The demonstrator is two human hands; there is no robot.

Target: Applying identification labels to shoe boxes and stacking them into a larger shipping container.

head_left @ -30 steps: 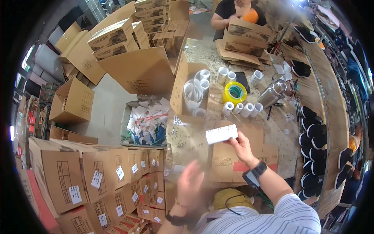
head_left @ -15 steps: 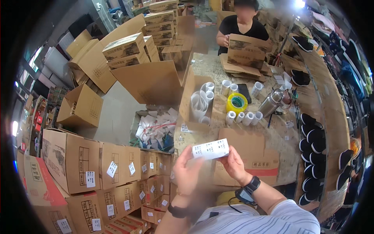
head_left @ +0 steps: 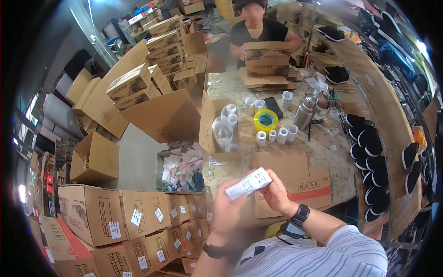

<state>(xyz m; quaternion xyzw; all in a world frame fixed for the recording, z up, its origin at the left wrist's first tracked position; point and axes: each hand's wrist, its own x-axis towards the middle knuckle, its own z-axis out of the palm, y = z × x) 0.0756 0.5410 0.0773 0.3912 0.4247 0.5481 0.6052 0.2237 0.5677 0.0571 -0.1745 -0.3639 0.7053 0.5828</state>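
A white strip of printed labels (head_left: 249, 183) is stretched at a slant between my two hands, over the near part of the table. My left hand (head_left: 226, 210), slightly blurred, grips its lower left end. At its upper right end, the fingers of my right hand (head_left: 277, 194) are closed around the strip. Beneath my right hand lies a flat brown cardboard sheet (head_left: 300, 173) with a red band. Farther off, several small white label rolls (head_left: 282, 135) stand near a large yellow tape roll (head_left: 266, 121).
An open carton (head_left: 207, 143) of larger label rolls stands at the table's left. Labelled boxes (head_left: 90, 214) are stacked at lower left, beside a scrap-filled bin (head_left: 182, 168). A metal flask (head_left: 305, 111) and black shoes (head_left: 369, 138) are rightward. Opposite, a person (head_left: 263, 30) holds a carton (head_left: 266, 57).
The label strip has tilted, its left end now lower, and my left hand has shifted slightly. The whole view has turned, so the table's things appear farther left.
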